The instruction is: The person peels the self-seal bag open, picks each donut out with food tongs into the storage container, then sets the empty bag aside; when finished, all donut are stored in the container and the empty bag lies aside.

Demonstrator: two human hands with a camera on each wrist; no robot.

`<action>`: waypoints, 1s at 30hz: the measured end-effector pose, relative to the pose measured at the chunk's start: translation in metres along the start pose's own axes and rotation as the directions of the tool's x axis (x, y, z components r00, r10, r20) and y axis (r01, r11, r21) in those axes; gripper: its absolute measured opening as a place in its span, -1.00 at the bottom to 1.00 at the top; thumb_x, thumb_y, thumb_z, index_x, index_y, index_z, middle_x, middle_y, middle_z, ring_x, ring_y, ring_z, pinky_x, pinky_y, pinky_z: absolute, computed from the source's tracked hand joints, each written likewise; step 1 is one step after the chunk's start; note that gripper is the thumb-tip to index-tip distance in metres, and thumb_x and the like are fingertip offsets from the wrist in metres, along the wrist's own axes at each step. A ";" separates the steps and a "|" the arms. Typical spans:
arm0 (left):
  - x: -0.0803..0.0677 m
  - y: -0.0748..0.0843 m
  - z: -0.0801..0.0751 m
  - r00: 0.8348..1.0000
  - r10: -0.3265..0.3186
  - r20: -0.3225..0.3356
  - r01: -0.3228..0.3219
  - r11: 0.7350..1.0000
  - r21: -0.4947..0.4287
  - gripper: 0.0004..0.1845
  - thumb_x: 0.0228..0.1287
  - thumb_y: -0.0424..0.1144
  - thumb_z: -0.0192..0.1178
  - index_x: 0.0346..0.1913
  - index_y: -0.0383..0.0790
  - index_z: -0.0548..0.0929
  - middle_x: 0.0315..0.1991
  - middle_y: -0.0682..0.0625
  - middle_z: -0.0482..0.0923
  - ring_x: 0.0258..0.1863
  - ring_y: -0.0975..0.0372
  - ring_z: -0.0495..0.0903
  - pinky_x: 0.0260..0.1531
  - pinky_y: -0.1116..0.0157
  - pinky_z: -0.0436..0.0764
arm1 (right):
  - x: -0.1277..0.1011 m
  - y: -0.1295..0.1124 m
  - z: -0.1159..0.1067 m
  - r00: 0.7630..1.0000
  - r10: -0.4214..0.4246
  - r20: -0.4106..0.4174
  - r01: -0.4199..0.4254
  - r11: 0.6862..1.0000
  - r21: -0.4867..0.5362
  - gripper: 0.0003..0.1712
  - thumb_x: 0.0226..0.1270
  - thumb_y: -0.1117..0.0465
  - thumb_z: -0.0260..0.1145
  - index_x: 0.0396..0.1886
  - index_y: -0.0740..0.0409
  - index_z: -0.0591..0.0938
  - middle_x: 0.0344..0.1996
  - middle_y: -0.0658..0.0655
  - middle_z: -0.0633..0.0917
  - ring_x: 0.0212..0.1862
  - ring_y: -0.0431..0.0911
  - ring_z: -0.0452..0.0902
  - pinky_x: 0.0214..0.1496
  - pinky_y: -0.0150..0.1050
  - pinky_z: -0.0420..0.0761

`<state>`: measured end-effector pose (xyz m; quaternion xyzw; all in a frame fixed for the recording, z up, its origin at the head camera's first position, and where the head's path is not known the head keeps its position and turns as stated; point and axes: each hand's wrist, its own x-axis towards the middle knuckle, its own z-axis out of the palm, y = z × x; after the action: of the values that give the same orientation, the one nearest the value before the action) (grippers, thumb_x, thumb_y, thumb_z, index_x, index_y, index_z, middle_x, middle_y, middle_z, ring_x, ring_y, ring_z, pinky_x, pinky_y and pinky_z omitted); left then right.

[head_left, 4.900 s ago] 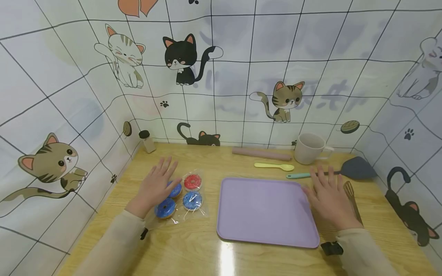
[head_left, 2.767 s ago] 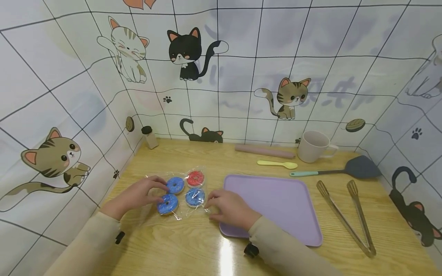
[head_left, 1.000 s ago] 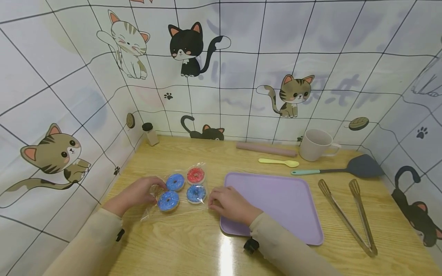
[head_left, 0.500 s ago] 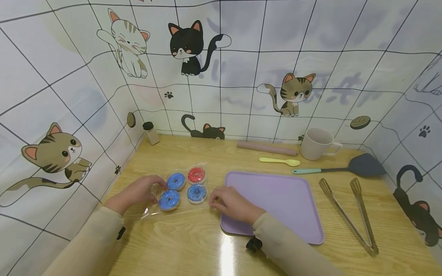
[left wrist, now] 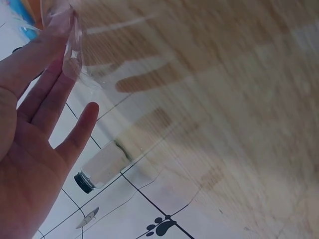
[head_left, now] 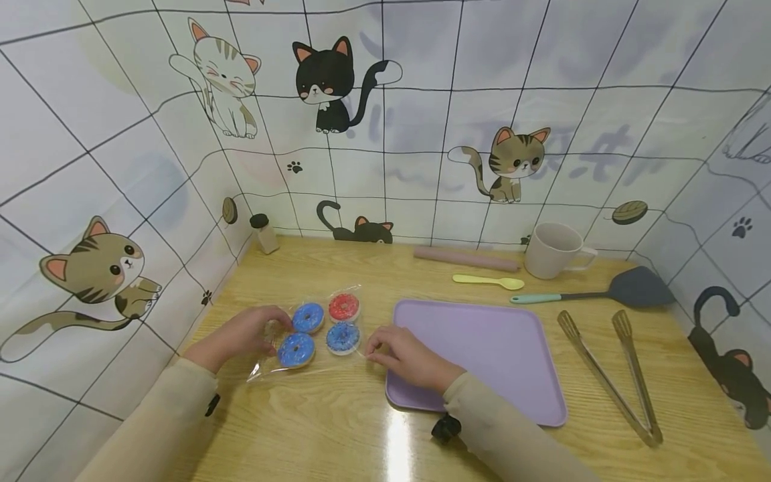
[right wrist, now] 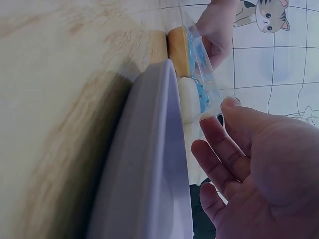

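A clear plastic bag (head_left: 260,368) of donuts lies on the left part of the wooden table. Three donuts have blue icing, such as the front left donut (head_left: 296,350); the red donut (head_left: 344,307) is at the back right. My left hand (head_left: 243,337) grips the bag's left side, and film bunches at its fingers (left wrist: 50,94) in the left wrist view. Thumb and forefinger of my right hand (head_left: 412,358) pinch the bag's right edge, as the right wrist view shows. That forearm crosses the front of a purple tray (head_left: 476,355).
Metal tongs (head_left: 608,381) lie spread right of the tray. Behind it are a spatula (head_left: 584,296), a yellow spoon (head_left: 488,281), a rolling pin (head_left: 466,259) and a mug (head_left: 551,251). A black-capped shaker (head_left: 265,234) stands at the back left, by the wall.
Both hands were spread flat at first. My right hand crossed from beside the tongs to the bag's right edge, and my left hand took its left side. Lately both are almost still.
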<state>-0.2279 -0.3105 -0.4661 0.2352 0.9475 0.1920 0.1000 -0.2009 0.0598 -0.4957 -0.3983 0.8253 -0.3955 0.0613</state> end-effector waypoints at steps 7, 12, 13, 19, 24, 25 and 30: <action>-0.001 0.000 0.000 1.000 0.007 0.010 -0.006 0.999 -0.032 -0.50 -0.05 -0.47 0.59 0.02 -0.17 0.71 0.05 -0.03 0.73 0.23 -0.11 0.60 0.29 -0.16 0.51 | -0.004 -0.001 0.000 1.000 0.005 -0.002 -0.005 1.000 0.012 -0.92 0.55 0.18 0.28 -0.15 0.07 0.66 -0.13 -0.04 0.73 0.04 -0.15 0.61 0.21 -0.11 0.57; 0.001 -0.003 0.000 1.000 0.000 0.018 0.000 1.000 -0.021 -0.48 -0.06 -0.44 0.61 0.04 -0.15 0.71 0.07 -0.03 0.73 0.25 -0.12 0.59 0.30 -0.16 0.50 | -0.009 0.001 -0.002 0.999 0.027 -0.019 -0.026 1.000 0.010 -0.95 0.55 0.18 0.27 -0.14 0.02 0.65 -0.12 -0.07 0.71 0.04 -0.14 0.60 0.20 -0.13 0.56; 0.002 -0.003 0.000 1.000 -0.008 0.023 0.008 1.000 -0.018 -0.47 -0.06 -0.44 0.62 0.04 -0.14 0.72 0.08 -0.02 0.72 0.26 -0.11 0.59 0.30 -0.16 0.49 | -0.009 0.002 -0.003 0.999 0.029 -0.020 -0.029 1.000 0.007 -0.95 0.55 0.18 0.27 -0.14 0.02 0.64 -0.12 -0.07 0.71 0.05 -0.14 0.60 0.21 -0.13 0.55; 0.002 -0.001 -0.002 0.999 -0.028 0.043 0.029 0.999 -0.020 -0.48 -0.04 -0.43 0.61 0.05 -0.10 0.73 0.12 -0.02 0.70 0.29 -0.11 0.56 0.32 -0.16 0.48 | -0.013 0.001 -0.006 1.000 -0.017 -0.010 0.017 0.999 -0.049 -0.92 0.57 0.16 0.24 -0.15 0.03 0.64 -0.11 -0.07 0.71 0.07 -0.14 0.58 0.24 -0.06 0.49; 0.003 0.001 -0.002 0.999 0.004 0.050 -0.003 1.000 -0.023 -0.47 -0.03 -0.44 0.60 0.06 -0.11 0.73 0.15 -0.05 0.68 0.28 -0.12 0.56 0.31 -0.16 0.50 | -0.019 -0.003 -0.010 0.999 -0.036 0.027 0.039 0.994 -0.101 -0.90 0.58 0.15 0.23 -0.15 0.04 0.63 -0.12 -0.08 0.68 0.05 -0.14 0.52 0.21 -0.04 0.42; 0.004 0.001 -0.002 0.999 0.002 0.054 -0.001 1.000 -0.024 -0.47 -0.03 -0.45 0.60 0.07 -0.10 0.73 0.16 -0.04 0.68 0.29 -0.12 0.56 0.31 -0.15 0.50 | -0.020 -0.004 -0.010 0.999 -0.036 0.033 0.039 0.994 -0.103 -0.90 0.57 0.15 0.24 -0.16 0.04 0.63 -0.13 -0.09 0.67 0.05 -0.14 0.51 0.20 -0.03 0.41; 0.006 0.000 -0.001 0.997 -0.018 0.070 0.019 1.000 -0.021 -0.46 -0.03 -0.47 0.59 0.07 -0.07 0.73 0.20 -0.05 0.65 0.30 -0.11 0.55 0.31 -0.14 0.50 | -0.022 -0.001 -0.010 0.998 -0.043 0.048 0.048 0.993 -0.106 -0.93 0.52 0.14 0.29 -0.17 0.01 0.65 -0.12 -0.12 0.68 0.05 -0.17 0.50 0.19 -0.06 0.40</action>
<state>-0.2331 -0.3081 -0.4652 0.2319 0.9435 0.1928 0.1372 -0.1892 0.0810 -0.4928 -0.4287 0.8344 -0.3428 0.0496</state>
